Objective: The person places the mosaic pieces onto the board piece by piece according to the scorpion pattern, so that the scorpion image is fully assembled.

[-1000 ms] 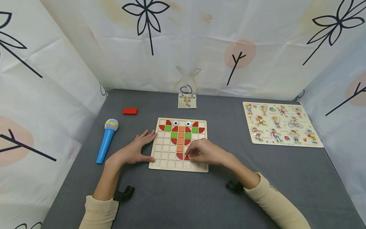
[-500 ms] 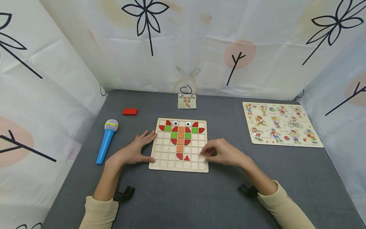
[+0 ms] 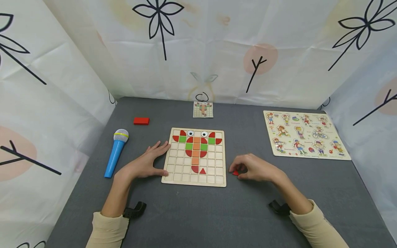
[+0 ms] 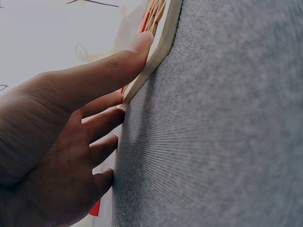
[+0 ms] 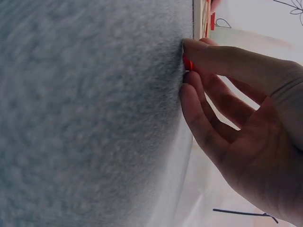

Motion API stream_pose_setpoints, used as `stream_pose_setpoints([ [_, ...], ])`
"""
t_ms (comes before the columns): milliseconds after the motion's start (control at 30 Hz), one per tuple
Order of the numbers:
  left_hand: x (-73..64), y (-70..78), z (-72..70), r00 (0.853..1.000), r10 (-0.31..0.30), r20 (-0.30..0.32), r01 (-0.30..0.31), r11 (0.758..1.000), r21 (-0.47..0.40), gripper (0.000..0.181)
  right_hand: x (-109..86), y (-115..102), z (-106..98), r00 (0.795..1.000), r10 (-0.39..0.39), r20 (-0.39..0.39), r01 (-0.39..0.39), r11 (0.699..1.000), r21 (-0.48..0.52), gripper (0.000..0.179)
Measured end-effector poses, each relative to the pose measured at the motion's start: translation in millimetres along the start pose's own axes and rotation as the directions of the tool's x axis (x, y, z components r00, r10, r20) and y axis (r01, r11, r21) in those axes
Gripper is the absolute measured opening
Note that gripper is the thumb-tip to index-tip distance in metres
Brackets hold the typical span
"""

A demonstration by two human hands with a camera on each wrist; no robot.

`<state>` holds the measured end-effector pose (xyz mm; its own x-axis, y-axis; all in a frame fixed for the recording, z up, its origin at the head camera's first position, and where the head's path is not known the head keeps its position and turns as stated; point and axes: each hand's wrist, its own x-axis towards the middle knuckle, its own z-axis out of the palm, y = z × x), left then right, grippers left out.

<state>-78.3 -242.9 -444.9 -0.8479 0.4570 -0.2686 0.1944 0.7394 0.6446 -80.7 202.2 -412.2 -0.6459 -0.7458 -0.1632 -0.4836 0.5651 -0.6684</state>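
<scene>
A wooden grid board lies mid-table, bearing red, green and orange pieces and two round eye pieces. Among them, a small red triangle lies near the lower middle. My left hand rests along the board's left edge, fingers spread, with the thumb on its near corner. To the right of the board, my right hand pinches a small red piece low over the tablecloth. In the right wrist view thumb and fingers mostly cover that red piece, so its shape is hidden.
Behind the board lies a small pattern card. A blue toy microphone and a red block are at the left. A picture puzzle board lies at the back right. White printed cloth hangs behind the table.
My right hand has moved right, from over the board's lower middle to the tablecloth beside it, where a red piece now shows between its fingers. The red triangle is uncovered. My left hand stays put.
</scene>
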Motion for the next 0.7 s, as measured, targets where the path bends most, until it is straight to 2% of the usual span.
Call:
stream_pose_setpoints([
  [233,0.1,0.7,-0.5,1.000,0.003,0.003,-0.003,1.000,-0.007,0.113,-1.6,4.7,1.6,0.999,0.023,-0.025,-0.023,1.000,-0.020,0.020],
  [500,0.1,0.2,-0.2,1.000,-0.002,0.000,0.002,1.000,-0.006,0.113,-2.0,4.9,5.3,0.996,-0.023,-0.081,0.015,0.995,-0.100,0.012],
  [700,0.0,0.1,-0.2,1.000,0.000,-0.002,0.000,1.000,-0.007,0.113,0.8,-1.2,8.5,0.994,-0.049,-0.099,0.043,0.997,-0.064,0.015],
])
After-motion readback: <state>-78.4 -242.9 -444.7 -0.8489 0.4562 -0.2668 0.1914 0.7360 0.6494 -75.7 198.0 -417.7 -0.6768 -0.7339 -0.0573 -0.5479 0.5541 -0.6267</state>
